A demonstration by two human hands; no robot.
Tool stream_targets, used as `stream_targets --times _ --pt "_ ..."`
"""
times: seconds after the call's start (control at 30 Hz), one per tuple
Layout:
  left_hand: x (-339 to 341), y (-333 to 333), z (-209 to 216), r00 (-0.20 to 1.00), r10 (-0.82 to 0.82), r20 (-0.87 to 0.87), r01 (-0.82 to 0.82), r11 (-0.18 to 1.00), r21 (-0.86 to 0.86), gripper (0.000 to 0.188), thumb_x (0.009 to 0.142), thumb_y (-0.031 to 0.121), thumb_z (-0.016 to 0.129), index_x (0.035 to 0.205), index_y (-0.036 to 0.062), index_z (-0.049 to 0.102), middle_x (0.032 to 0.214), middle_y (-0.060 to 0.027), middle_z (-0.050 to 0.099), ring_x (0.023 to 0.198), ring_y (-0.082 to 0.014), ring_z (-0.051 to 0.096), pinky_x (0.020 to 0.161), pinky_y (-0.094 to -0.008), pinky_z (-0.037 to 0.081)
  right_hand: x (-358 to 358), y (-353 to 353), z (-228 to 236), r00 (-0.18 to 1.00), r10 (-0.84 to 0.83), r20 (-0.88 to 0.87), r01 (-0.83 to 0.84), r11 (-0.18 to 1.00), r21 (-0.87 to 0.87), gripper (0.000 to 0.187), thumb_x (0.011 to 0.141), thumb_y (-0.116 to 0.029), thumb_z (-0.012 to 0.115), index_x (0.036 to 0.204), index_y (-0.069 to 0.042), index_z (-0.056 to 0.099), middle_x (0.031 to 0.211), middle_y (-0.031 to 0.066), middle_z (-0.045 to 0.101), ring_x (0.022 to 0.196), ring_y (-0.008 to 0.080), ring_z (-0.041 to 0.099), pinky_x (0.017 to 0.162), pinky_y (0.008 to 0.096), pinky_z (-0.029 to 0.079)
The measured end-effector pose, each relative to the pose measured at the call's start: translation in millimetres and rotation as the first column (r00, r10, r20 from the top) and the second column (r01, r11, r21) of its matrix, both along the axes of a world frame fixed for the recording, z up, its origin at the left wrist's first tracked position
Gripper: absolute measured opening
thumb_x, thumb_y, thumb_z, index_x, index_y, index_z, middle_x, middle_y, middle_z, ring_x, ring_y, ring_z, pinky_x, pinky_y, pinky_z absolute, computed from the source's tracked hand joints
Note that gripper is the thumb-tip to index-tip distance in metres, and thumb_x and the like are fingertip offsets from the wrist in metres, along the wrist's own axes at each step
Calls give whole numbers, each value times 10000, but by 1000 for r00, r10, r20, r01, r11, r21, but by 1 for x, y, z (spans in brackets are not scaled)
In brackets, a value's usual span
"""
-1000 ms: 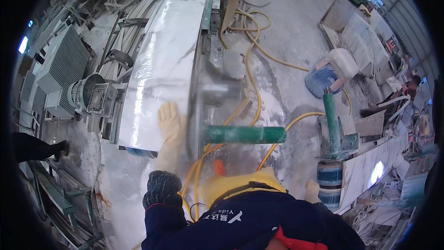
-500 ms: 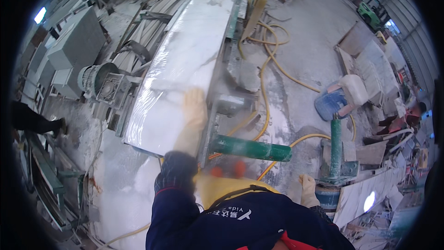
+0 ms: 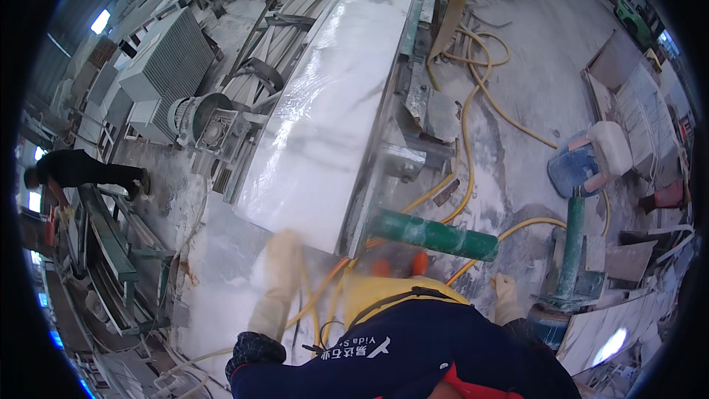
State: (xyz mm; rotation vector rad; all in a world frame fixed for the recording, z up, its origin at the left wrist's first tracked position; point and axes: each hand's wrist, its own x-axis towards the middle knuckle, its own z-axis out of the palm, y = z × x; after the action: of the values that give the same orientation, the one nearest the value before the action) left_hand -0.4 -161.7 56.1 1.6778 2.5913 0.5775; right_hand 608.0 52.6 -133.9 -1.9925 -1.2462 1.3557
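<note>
A long white slab (image 3: 317,133) with grey veins and a wet shine lies lengthwise on a machine bed. My left hand (image 3: 283,258), in a pale rubber glove, is at the slab's near end. Motion blurs its fingers, so neither their pose nor contact with the slab's edge can be made out. Low on the right, my right hand (image 3: 506,297) hangs in a matching glove, its fingers loosely apart and holding nothing. It is near a green upright post (image 3: 570,251). A yellow apron (image 3: 391,288) covers my front.
A green roller (image 3: 436,235) juts out right of the slab. Yellow hoses (image 3: 473,125) loop across the floor near a blue-and-white plastic container (image 3: 583,159). A motor (image 3: 199,120) sits left of the bed. Another person (image 3: 81,170) bends over metal frames at far left.
My left hand has drawn back from the slab's top surface to its near end. My view has shifted left, bringing the other person into fuller sight. The right hand still hangs low.
</note>
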Motion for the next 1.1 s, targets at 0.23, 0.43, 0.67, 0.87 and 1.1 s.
stream_targets --times 0.23,0.43,0.67,0.87,1.1 --pt "-147 47 -48 932 320 -171 -318 947 43 531 966 244 553 1428 -15 504 1413 -237 562 1296 -420 510 1119 -490 384 5 -24 0 990 7 138 -13 999 46 358 918 -302 642 906 37 757 812 81 741 749 156 663 700 300 512" --pt "-197 135 -58 941 323 -96 -333 935 -119 594 1013 356 422 1476 -16 426 1450 -246 519 1303 -419 502 1116 -473 383 21 -85 31 957 -266 118 262 964 55 351 882 -323 669 982 3 756 863 115 760 826 176 697 765 327 541" --pt "-210 176 -60 954 257 -155 -275 956 -105 582 1021 321 417 1472 -45 417 1468 -258 501 1318 -408 500 1110 -469 387 17 -129 67 887 -237 396 296 951 -93 355 848 -323 679 967 2 759 884 138 763 868 229 715 804 364 535" --pt "-210 103 -63 968 161 -193 -188 974 -127 542 1011 210 465 1488 -44 416 1439 -252 537 1305 -383 524 1120 -464 380 11 -112 30 963 -93 252 119 989 -87 425 850 -371 640 1043 -8 747 914 184 756 918 305 719 833 412 525" --pt "-180 -7 -69 943 253 -218 -284 951 -125 531 995 183 488 1471 -47 447 1392 -244 582 1300 -375 531 1135 -481 355 -50 -40 65 897 281 341 -268 960 -87 436 876 -375 586 1068 -10 726 969 238 732 960 360 705 855 428 529"
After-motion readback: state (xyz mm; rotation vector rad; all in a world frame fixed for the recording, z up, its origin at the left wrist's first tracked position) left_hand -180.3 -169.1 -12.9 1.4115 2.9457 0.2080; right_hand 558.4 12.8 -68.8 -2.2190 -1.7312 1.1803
